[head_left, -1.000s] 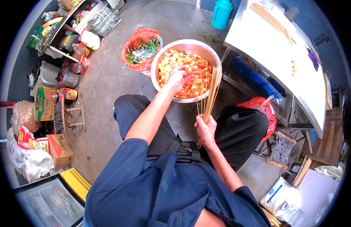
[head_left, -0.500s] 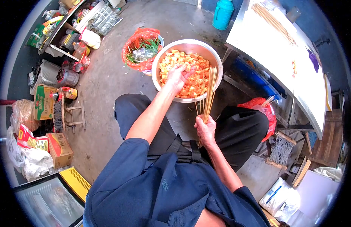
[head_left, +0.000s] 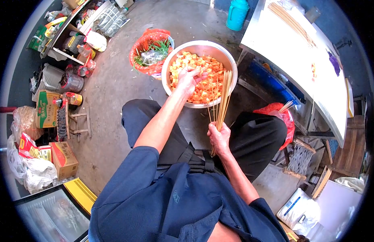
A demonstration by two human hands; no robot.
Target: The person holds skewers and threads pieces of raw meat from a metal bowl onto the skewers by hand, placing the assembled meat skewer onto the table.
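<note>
A wide metal bowl [head_left: 233, 76] stands on the floor in front of my knees, filled with orange-coated chunks that look like marinated meat [head_left: 207, 88]. Over its left half, my left hand [head_left: 187, 82] is closed, its fingers curled in at the chunks. What sits between the fingertips is partly hidden, but it seems to be one of the chunks. Above my right thigh, my right hand [head_left: 219, 136] is wrapped round a bundle of thin wooden skewers [head_left: 225, 97]. They point up and forward, their tips over the bowl's right side; a few fan out to the left.
Left of the bowl is a bin lined with a red bag [head_left: 139, 46], holding greens. A white table [head_left: 288, 44] with more skewers is at right. A red bag [head_left: 291, 127] hangs by my right knee. Boxes [head_left: 63, 160] line the left; a teal flask [head_left: 237, 15] stands behind.
My left hand stays over the bowl, its fingers shifting slightly among the chunks. The right hand and the skewer bundle hold almost the same place.
</note>
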